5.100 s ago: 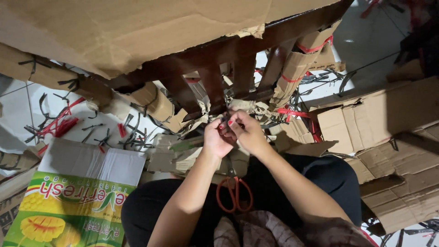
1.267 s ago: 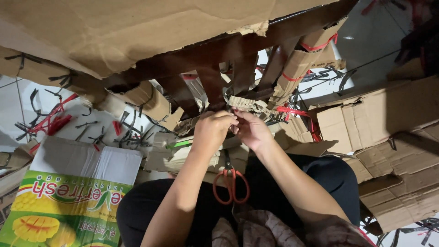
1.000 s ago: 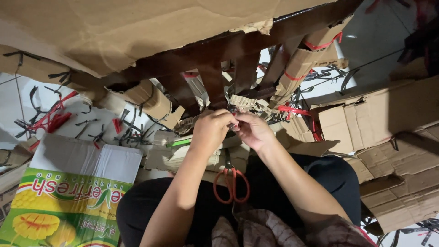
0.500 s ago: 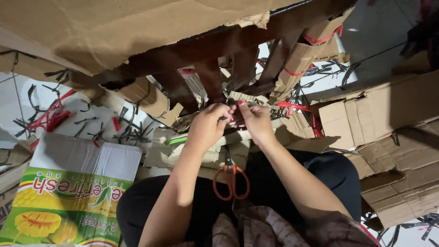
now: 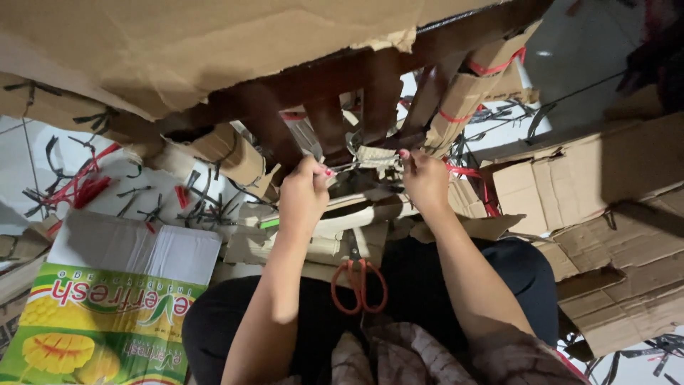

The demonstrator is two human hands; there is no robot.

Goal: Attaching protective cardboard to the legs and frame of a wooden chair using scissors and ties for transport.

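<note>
Both grips are pinched onto the same thin dark strap [image 5: 354, 165]: left hand [image 5: 303, 198] has one end, right hand [image 5: 426, 184] the other, pulled taut between them, hands well apart. It runs across a scrap of torn cardboard wrap [image 5: 376, 156] right between the two grips, against the dark wooden chair frame [image 5: 335, 85] just above them.

Biggest thing around is the huge cardboard sheet [image 5: 214, 43] over the chair, way up from the grips. Off to the right of the right hand sits a pile of flattened brown boxes [image 5: 605, 207]. Down-left of the left hand is a white box with a green and yellow fruit print [image 5: 107, 306]. White tiled floor [image 5: 107, 196] left of the grips is littered with cut black and red strap bits. Orange-handled scissors [image 5: 358, 281] lie below the grips on the person's lap.
</note>
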